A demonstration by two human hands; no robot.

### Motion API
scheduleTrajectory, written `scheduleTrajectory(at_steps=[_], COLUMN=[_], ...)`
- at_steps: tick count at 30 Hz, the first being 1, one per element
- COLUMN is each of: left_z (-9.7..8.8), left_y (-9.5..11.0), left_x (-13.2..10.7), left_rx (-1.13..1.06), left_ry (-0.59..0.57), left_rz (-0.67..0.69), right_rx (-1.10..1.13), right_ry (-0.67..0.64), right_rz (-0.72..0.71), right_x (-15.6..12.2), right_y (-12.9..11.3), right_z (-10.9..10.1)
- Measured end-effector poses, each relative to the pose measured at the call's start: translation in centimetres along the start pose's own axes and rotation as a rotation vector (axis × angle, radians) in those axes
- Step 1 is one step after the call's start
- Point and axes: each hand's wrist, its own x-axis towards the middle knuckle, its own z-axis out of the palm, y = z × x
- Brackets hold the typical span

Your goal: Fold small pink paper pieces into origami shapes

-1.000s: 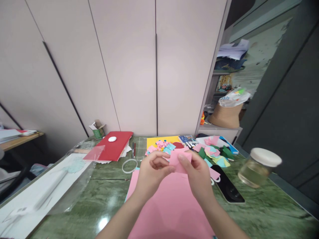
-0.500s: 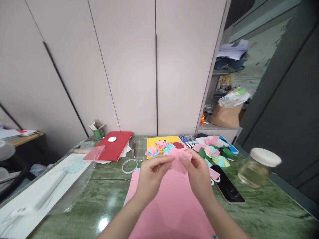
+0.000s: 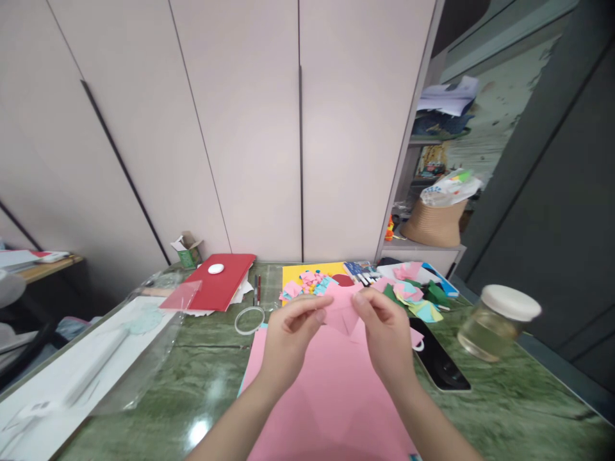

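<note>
A small folded piece of pink paper [image 3: 342,310] is pinched between my two hands, over the large pink sheet [image 3: 331,390] on the table. My left hand [image 3: 293,336] grips its left edge between thumb and fingertips. On the opposite edge, my right hand [image 3: 387,330] holds it the same way. Creases run down toward its lower point. Just behind it lie small pink, blue and yellow paper pieces [image 3: 312,282] on a yellow sheet [image 3: 291,274]. Beside my right wrist is a black phone [image 3: 442,358], and scissors partly show by it.
A lidded jar of liquid [image 3: 497,323] stands at the right. Coloured paper scraps [image 3: 413,294] are heaped behind the phone. Leftward are a tape roll [image 3: 250,321], a red folder [image 3: 218,288], pens [image 3: 257,290] and a clear plastic sleeve [image 3: 148,365]. Cabinet doors [image 3: 250,128] rise behind the table.
The pink paper has been turned and opened flatter, so its creased face and lower point show. My right hand has shifted its grip to the paper's right edge.
</note>
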Motion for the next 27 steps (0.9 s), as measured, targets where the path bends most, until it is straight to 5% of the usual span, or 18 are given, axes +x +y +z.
scheduleTrajectory(at_steps=[12, 18, 27], left_z=[0.0, 0.0, -0.1], left_y=[-0.2, -0.2, 0.0], left_x=[0.0, 0.0, 0.1], left_rx=[-0.01, -0.014, -0.003], left_ry=[0.021, 0.053, 0.071], left_rz=[-0.001, -0.02, 0.001], right_rx=[-0.046, 0.006, -0.068], right_ry=[0.029, 0.084, 0.034], right_rz=[-0.062, 0.024, -0.136], right_x=[-0.2, -0.1, -0.1], right_y=[0.1, 0.6, -0.3], right_z=[-0.2, -0.3, -0.7])
